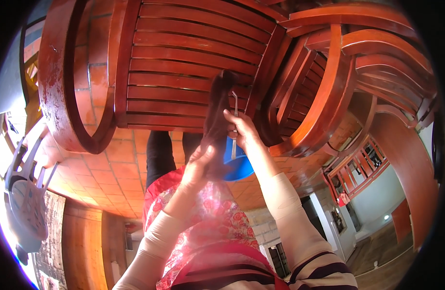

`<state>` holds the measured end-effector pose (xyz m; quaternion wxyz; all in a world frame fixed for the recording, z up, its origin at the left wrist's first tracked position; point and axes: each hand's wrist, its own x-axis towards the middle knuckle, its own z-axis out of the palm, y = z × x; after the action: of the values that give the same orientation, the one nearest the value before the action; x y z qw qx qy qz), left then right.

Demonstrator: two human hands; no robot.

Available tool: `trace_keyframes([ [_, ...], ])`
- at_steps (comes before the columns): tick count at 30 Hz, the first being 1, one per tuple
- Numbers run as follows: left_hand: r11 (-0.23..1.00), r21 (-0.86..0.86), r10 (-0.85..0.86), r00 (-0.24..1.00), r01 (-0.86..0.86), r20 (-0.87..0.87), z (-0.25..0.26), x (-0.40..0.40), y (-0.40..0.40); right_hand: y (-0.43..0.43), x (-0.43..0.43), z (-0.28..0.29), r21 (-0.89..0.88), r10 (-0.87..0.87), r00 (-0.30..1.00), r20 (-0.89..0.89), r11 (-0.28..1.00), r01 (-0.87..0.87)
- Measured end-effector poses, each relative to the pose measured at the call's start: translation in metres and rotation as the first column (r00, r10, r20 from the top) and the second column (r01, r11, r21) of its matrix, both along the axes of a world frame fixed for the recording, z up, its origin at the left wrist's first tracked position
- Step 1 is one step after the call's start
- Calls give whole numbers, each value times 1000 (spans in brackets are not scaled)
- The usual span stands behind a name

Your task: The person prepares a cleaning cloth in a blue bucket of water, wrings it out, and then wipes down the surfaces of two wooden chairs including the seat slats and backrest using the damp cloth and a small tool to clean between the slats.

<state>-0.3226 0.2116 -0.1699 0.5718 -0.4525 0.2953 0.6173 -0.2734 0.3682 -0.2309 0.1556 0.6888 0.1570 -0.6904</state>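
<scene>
My left hand [199, 163] grips the lower part of a long, dark maroon cloth [216, 116], which looks bunched up. The cloth reaches up in front of a slatted wooden seat [193, 65]. Beside it, my right hand [242, 127] is closed around a slim metal tool [235, 103] with a bent tip pointing up. The tool's flattened lower end shows below my fingers. Behind and beneath the hands is a blue plastic bucket [242, 169], partly covered by the cloth and my right wrist. What the bucket holds cannot be made out.
A curved wooden armrest [54, 83] bounds the seat at left; more reddish wooden chairs [331, 90] crowd the right. Terracotta tiles [106, 181] cover the floor. A grey plastic chair [28, 203] stands far left. My floral apron [208, 217] hangs close below the hands.
</scene>
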Motion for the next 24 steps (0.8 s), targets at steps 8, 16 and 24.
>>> trace_keyframes([
  [8,785,-280,-613,628,552,-479,-19,5,-53,-6,20,44,154,-19,992,-126,987,39],
  [16,840,137,-406,776,525,-483,-36,-13,-48,-26,7,111,131,174,970,-169,980,-152],
  [24,701,-110,-640,552,705,-535,-42,-12,-39,-57,11,127,617,762,626,-169,577,-536],
])
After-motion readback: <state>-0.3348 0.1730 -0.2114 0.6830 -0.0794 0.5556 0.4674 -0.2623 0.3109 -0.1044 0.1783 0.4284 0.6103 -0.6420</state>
